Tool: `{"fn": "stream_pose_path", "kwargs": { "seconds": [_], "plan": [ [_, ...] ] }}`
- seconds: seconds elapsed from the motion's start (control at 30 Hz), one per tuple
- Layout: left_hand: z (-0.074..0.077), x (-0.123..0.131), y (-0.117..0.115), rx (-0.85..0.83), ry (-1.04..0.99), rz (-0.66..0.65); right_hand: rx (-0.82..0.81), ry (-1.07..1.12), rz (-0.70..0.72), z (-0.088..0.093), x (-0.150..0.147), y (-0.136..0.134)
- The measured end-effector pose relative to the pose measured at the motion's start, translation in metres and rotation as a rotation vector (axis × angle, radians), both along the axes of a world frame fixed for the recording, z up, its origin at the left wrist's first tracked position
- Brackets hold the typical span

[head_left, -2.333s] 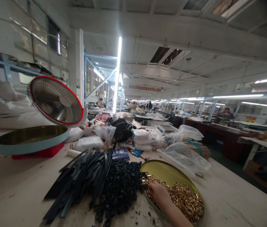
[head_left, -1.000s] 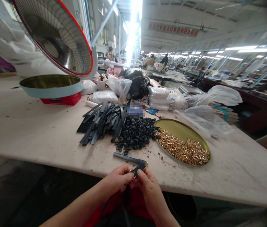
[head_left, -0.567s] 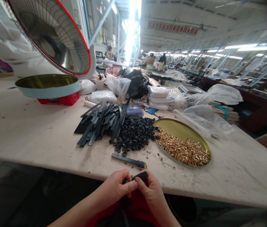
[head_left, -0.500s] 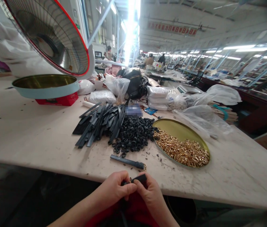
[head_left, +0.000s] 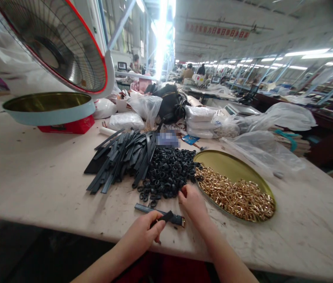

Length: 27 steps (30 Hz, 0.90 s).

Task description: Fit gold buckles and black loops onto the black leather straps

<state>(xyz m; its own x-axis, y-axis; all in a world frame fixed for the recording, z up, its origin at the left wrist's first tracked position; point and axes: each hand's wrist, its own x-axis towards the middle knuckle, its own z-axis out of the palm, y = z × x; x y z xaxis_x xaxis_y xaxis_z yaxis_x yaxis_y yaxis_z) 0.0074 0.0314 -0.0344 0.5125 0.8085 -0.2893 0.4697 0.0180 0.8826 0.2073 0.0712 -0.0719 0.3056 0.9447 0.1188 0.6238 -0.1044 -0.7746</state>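
My left hand (head_left: pixel 142 232) is closed on a black strap (head_left: pixel 166 217), whose end sticks out past the thumb. Beneath that end, a finished-looking strap (head_left: pixel 145 207) with a gold buckle (head_left: pixel 183 222) lies on the table. My right hand (head_left: pixel 194 202) is at the near right edge of a heap of small black loops (head_left: pixel 169 173). Its fingertips are pinched together there, and what they hold, if anything, is hidden. Left of the loops lies a pile of flat black straps (head_left: pixel 122 161).
A round gold-coloured tray (head_left: pixel 222 161) with many small gold buckles (head_left: pixel 243 198) sits to the right. At the left, a light-blue-rimmed pan (head_left: pixel 51 116) rests on a red base (head_left: pixel 68 125) below a round wire-guarded heater (head_left: pixel 54 51). Plastic bags (head_left: pixel 145 106) line the back.
My hands have parted. The right one has left the strap and moved forward to the loops; the left keeps the strap and is now over the strap on the table.
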Motion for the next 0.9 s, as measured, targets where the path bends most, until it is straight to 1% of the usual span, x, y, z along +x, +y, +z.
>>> {"fn": "stream_pose_path", "kwargs": {
  "seconds": [0.1, 0.17, 0.23, 0.3, 0.37, 0.43, 0.47, 0.57, 0.63, 0.7, 0.77, 0.83, 0.9],
  "plan": [
    [-0.005, -0.002, 0.002, 0.007, 0.016, 0.006, -0.004, 0.032, -0.016, 0.000, 0.001, -0.003],
    [-0.005, -0.002, 0.003, 0.034, 0.014, 0.035, -0.029, 0.090, 0.004, 0.006, 0.000, -0.013],
    [-0.003, 0.000, 0.002, 0.071, -0.008, 0.079, -0.081, 0.169, 0.065, 0.017, -0.005, -0.029],
    [0.001, 0.004, 0.000, 0.099, -0.050, 0.097, -0.171, 0.375, 0.161, 0.028, -0.015, -0.046],
    [0.005, 0.007, -0.005, 0.097, -0.093, 0.071, -0.268, 0.674, 0.232, 0.038, -0.028, -0.061],
    [0.008, 0.008, -0.013, 0.087, -0.103, 0.027, -0.325, 0.897, 0.247, 0.042, -0.039, -0.074],
    [0.010, 0.007, -0.017, 0.093, -0.092, 0.013, -0.328, 0.943, 0.236, 0.042, -0.043, -0.078],
    [0.016, 0.002, -0.029, 0.151, -0.023, -0.010, -0.291, 0.980, 0.192, 0.038, -0.050, -0.091],
    [0.021, -0.001, -0.034, 0.182, 0.015, -0.030, -0.233, 0.939, 0.181, 0.034, -0.052, -0.099],
    [0.027, -0.004, -0.038, 0.189, 0.039, -0.059, -0.175, 0.868, 0.198, 0.031, -0.052, -0.108],
    [0.031, -0.004, -0.041, 0.180, 0.053, -0.091, -0.156, 0.832, 0.230, 0.029, -0.051, -0.116],
    [0.033, -0.003, -0.044, 0.177, 0.062, -0.098, -0.164, 0.869, 0.249, 0.030, -0.051, -0.122],
    [0.033, -0.001, -0.048, 0.190, 0.057, -0.069, -0.168, 0.955, 0.251, 0.031, -0.053, -0.126]
  ]
}}
